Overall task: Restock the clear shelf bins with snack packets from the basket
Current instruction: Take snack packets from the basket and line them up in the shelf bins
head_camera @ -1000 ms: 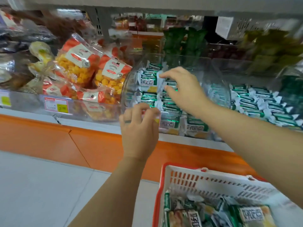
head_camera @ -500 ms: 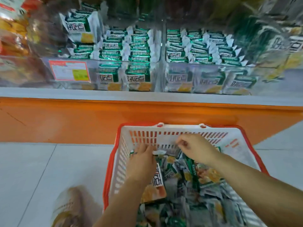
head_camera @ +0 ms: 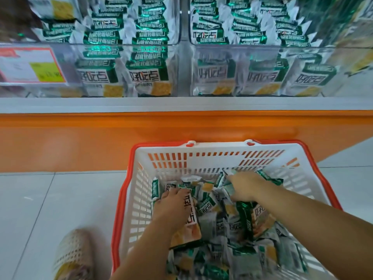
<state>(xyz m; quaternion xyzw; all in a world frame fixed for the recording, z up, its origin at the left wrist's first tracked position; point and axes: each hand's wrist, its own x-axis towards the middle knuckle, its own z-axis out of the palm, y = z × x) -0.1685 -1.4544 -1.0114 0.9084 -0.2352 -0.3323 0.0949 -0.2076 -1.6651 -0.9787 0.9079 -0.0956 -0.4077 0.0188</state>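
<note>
A white basket [head_camera: 212, 158] with a red rim stands on the floor below the shelf, filled with several green-and-white snack packets [head_camera: 232, 229]. My left hand [head_camera: 171, 207] is down in its left side, fingers curled into the small packets over a larger orange-printed packet [head_camera: 189, 225]. At the far side, my right hand [head_camera: 246, 186] grips a bunch of packets, whose ends stick out past the knuckles. Two clear shelf bins, the left bin [head_camera: 125, 45] and the right bin [head_camera: 242, 45], stand above, both stacked high with the same packets.
An orange shelf base [head_camera: 80, 138] with a grey ledge runs between the bins and the basket. A price label [head_camera: 30, 65] hangs on the left bin's front. My foot in a perforated slipper [head_camera: 74, 255] stands on the grey tiled floor left of the basket.
A second ago both hands were up at the left shelf bin. They have dropped into the basket, the view has tilted down, and both hands now dig into the packets.
</note>
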